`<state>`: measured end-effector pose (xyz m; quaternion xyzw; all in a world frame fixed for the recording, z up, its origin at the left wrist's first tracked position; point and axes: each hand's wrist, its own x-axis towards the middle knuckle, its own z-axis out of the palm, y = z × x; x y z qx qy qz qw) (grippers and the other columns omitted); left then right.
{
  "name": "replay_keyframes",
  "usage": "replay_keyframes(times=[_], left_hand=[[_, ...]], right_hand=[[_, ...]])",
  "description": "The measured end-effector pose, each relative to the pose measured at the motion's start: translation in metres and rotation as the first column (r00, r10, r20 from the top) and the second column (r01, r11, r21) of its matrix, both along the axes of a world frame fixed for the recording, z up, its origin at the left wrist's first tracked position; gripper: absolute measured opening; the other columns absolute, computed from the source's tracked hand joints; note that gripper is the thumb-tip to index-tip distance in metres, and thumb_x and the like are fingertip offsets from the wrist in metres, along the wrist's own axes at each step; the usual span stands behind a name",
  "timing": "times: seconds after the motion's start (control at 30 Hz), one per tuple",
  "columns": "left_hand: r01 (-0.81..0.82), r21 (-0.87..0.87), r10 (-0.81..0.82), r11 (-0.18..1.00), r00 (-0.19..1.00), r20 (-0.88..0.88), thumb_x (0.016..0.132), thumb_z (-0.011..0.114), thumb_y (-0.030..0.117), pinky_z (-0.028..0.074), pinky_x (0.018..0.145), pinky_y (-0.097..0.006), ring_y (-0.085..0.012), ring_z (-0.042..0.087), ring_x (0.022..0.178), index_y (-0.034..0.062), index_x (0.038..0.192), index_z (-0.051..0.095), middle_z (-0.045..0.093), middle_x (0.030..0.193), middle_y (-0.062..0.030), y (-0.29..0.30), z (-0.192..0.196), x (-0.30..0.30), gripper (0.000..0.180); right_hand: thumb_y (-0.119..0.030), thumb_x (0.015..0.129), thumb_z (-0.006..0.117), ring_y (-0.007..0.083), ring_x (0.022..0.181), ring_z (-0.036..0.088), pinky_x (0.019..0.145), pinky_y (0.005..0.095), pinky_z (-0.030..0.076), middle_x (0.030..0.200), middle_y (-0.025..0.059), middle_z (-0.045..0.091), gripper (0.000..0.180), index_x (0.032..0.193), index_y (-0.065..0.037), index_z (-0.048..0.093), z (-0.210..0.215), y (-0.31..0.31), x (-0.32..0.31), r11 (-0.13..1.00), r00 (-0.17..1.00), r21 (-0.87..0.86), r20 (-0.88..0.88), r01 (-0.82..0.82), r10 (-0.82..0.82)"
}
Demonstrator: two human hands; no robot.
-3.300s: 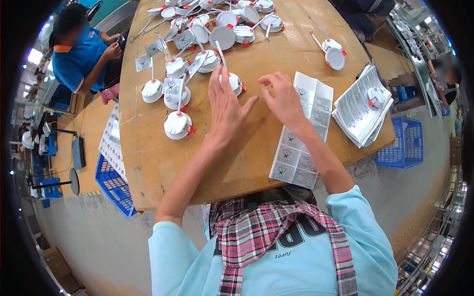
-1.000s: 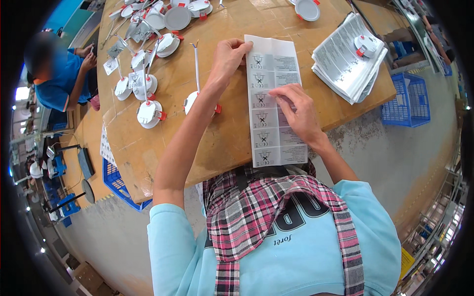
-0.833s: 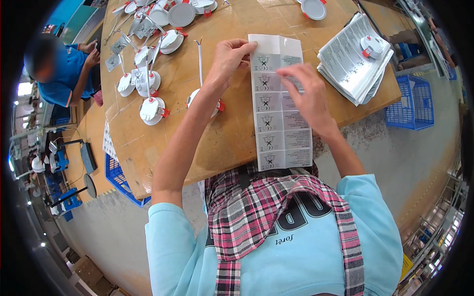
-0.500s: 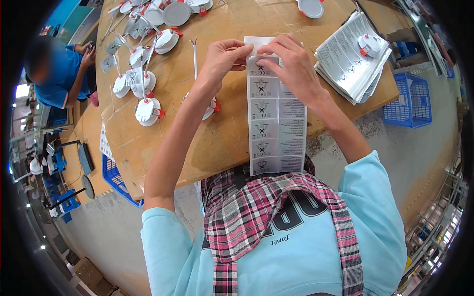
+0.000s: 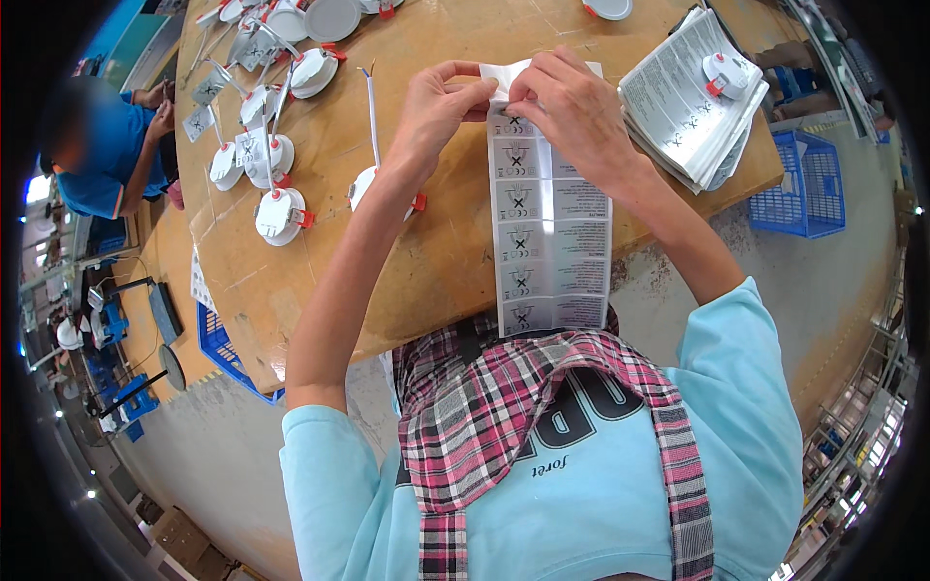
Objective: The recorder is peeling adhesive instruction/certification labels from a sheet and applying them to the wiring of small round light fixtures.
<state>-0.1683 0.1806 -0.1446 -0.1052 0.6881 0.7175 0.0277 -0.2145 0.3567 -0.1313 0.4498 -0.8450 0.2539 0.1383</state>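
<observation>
A long silver-white sheet of printed labels (image 5: 552, 242) hangs from the tabletop over its front edge to my waist. At its top left corner, my left hand (image 5: 436, 116) pinches the sheet between thumb and fingers. Beside it my right hand (image 5: 573, 114) is closed on the upper part, fingertips pressed together near the top label row, where the sheet looks bent. My fingers hide part of that row. Just left of my left wrist stands a round white downlight (image 5: 363, 184) with red clips and an upright white cable, partly covered by my forearm.
Several white downlights (image 5: 280, 215) with cables and label tags crowd the table's left side. A stack of label sheets (image 5: 668, 126) lies at the right, with a downlight (image 5: 725, 76) on top. Blue crates (image 5: 796, 184) stand beyond the table edge. A person in blue (image 5: 107, 155) sits at left.
The right fingers have drawn together on the top of the label sheet and sit closer to my left hand. The whole view has shifted slightly.
</observation>
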Motion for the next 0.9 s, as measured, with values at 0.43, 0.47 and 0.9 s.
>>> replay_keyframes(times=[0.43,0.47,0.9], left_hand=[[0.0,-0.058,0.002,0.998,0.999,0.039,0.087,0.066,0.022,0.053,0.08,-0.028,-0.0163,0.068,0.082,-0.0047,0.112,0.058,0.07,0.09,-0.0133,0.006,0.003,-0.001,0.038],[0.001,-0.061,0.001,0.998,0.999,0.04,0.087,0.066,0.022,0.053,0.08,-0.028,-0.0163,0.068,0.082,-0.0047,0.112,0.058,0.07,0.09,-0.0133,0.007,0.002,-0.002,0.038],[-0.048,0.026,0.049,0.999,0.998,-0.051,0.086,0.065,0.017,0.053,0.073,-0.027,-0.0152,0.066,0.077,-0.0072,0.113,0.056,0.069,0.089,-0.014,0.01,-0.006,0.0,0.037]], right_hand=[[-0.013,0.075,0.072,0.0219,0.092,0.055,0.075,0.0341,0.049,0.084,0.0051,0.056,0.016,0.08,-0.005,0.059,-0.003,0.006,-0.003,0.998,1.0,-0.051,0.017,-0.023,0.024],[-0.013,0.074,0.072,0.0221,0.092,0.055,0.075,0.034,0.049,0.084,0.0054,0.056,0.017,0.081,-0.005,0.059,-0.003,0.007,-0.003,0.999,0.999,-0.031,0.019,-0.025,0.026],[-0.008,0.072,0.072,0.0221,0.089,0.055,0.074,0.034,0.047,0.086,0.0034,0.057,0.016,0.081,-0.006,0.059,0.005,0.008,0.002,0.995,0.997,-0.083,0.045,-0.057,0.061]])
